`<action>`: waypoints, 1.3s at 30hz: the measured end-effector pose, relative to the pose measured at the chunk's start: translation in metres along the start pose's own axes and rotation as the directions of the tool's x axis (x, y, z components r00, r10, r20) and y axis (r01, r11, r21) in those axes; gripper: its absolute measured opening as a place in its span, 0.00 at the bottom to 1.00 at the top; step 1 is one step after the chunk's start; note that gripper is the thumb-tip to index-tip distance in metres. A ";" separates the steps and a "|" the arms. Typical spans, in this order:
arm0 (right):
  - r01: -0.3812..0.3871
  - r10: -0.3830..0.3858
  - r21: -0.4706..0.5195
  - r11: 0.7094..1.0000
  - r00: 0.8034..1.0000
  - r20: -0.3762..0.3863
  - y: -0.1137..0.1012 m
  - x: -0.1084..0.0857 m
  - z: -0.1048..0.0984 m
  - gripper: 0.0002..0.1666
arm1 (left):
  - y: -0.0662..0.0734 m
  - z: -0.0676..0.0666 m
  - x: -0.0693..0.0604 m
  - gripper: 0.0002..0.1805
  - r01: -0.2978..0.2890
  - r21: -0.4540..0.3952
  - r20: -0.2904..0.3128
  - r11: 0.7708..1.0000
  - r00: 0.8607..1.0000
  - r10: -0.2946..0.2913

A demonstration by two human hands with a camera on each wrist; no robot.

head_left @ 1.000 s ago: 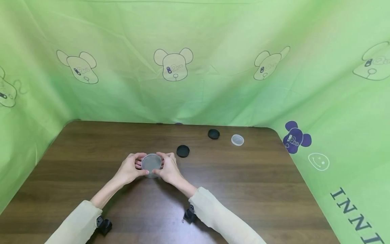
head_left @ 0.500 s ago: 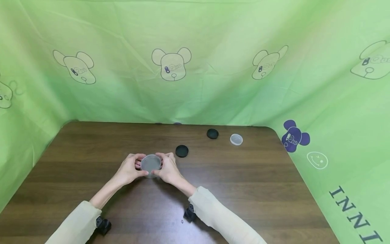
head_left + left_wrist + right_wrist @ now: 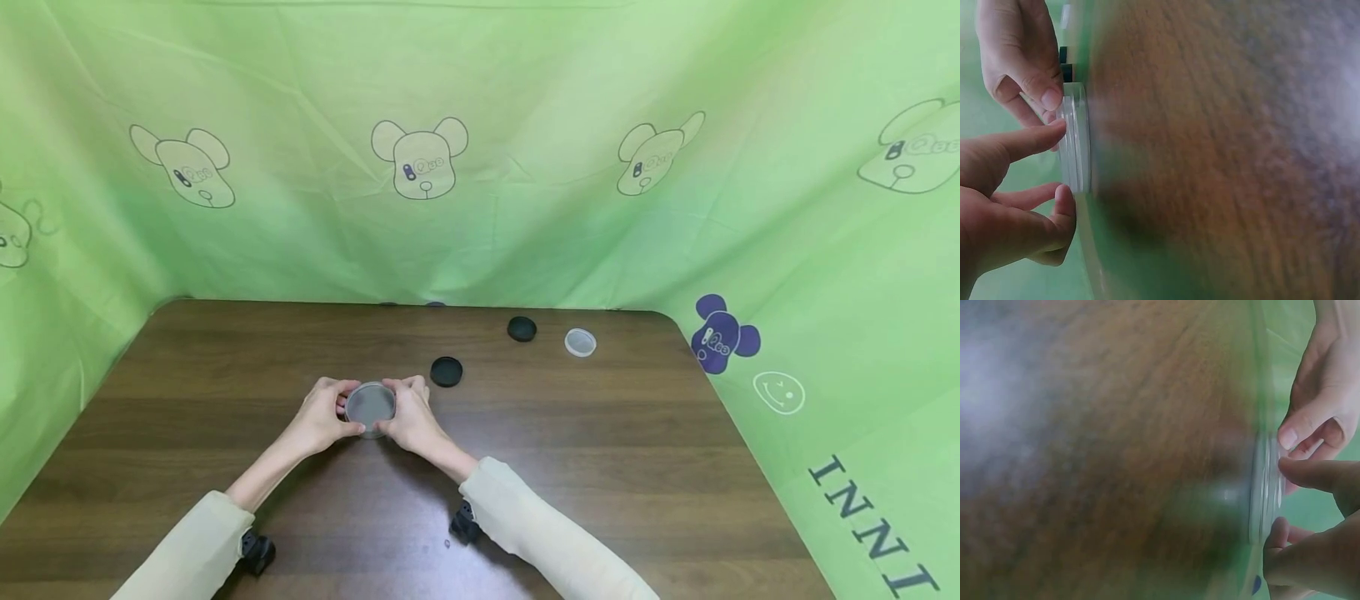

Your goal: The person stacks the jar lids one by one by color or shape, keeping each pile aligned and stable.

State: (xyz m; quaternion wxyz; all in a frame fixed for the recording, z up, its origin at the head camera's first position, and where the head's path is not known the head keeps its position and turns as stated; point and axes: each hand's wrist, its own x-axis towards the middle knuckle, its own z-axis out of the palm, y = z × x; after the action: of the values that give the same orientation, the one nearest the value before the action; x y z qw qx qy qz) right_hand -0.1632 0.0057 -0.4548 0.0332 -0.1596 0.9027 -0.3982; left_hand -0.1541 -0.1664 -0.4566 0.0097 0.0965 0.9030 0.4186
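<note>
- At left, the left hand (image 3: 318, 419) pinches the clear round dish (image 3: 370, 405).
- Mid-table, the dish's layers look stacked; full seating is unclear.
- Right hand (image 3: 412, 419) grips the opposite rim; its rear fingers, visible earlier, are now hidden.
- Further right, the nearer black disc (image 3: 446, 372), farther black disc (image 3: 522, 328) and translucent round lid (image 3: 581, 342) lie apart, unhandled.

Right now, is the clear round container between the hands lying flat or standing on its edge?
Flat: the container shows its round face upward in the head view, its thin side in both wrist views.
</note>
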 end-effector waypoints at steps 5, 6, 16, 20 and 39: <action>-0.009 0.009 -0.009 1.000 1.000 0.005 -0.001 0.001 0.000 0.40 | 0.000 -0.001 0.002 0.34 0.000 0.028 0.008 1.000 1.000 0.000; -0.009 0.009 -0.012 1.000 1.000 0.006 -0.001 0.001 0.000 0.40 | 0.000 -0.001 0.002 0.34 -0.003 0.032 0.006 0.999 1.000 0.003; -0.005 0.007 -0.044 0.999 0.999 0.034 -0.002 0.001 -0.004 0.41 | 0.000 0.000 0.005 0.35 -0.020 0.078 0.039 0.997 0.999 0.017; -0.001 0.003 -0.049 0.999 0.999 0.039 -0.002 0.002 -0.002 0.41 | -0.001 0.000 0.004 0.35 -0.022 0.086 0.031 0.996 0.999 0.020; -0.020 -0.008 0.324 0.946 0.996 0.087 0.011 0.007 -0.009 0.37 | -0.004 -0.001 -0.001 0.34 0.014 -0.045 0.005 0.999 1.000 -0.014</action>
State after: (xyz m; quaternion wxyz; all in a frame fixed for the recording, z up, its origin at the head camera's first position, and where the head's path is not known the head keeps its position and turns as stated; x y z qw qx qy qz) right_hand -0.1747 0.0170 -0.4565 0.0994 -0.1664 0.8230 -0.5340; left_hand -0.1539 -0.1697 -0.4594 0.0168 0.0907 0.8939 0.4386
